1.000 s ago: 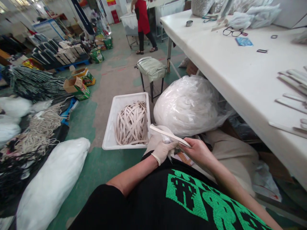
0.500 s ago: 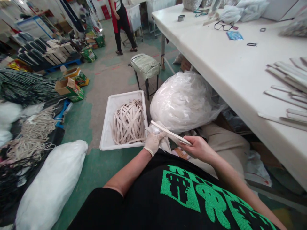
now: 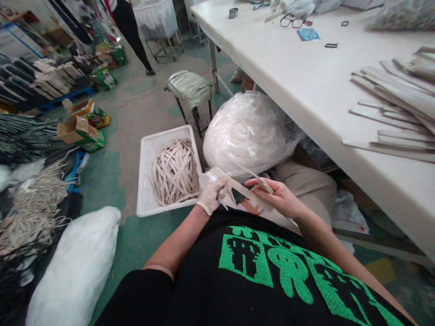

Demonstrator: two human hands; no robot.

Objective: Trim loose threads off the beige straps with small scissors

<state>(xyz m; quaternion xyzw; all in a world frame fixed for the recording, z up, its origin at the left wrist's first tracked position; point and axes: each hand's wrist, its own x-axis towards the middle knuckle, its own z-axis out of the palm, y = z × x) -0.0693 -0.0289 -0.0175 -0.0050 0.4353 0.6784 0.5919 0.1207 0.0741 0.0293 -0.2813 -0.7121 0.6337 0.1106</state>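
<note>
My left hand (image 3: pixel 212 195), in a pale glove, is closed on one end of a flat beige strap (image 3: pixel 243 189), with clear crumpled plastic beside its fingers. My right hand (image 3: pixel 278 197) is bare and pinches strap pieces, one of them thin and angled up to the left. Just left of my gloved hand, a white bin (image 3: pixel 146 181) holds a heap of beige straps (image 3: pixel 176 172). Behind both hands sits a big clear bag (image 3: pixel 246 131) of pale material.
A white table (image 3: pixel 306 81) on the right carries loose straps (image 3: pixel 401 99), glasses (image 3: pixel 292 21) and small buckles. A padded stool (image 3: pixel 190 88) stands beyond the bin. White sack (image 3: pixel 76 267) at lower left; boxes (image 3: pixel 83 133) and cord piles farther left. A person (image 3: pixel 131 34) stands behind.
The view has shifted, and most things sit farther left. The strap between my hands now shows its broad face, and a thin piece sticks up from my right hand. The person has moved left.
</note>
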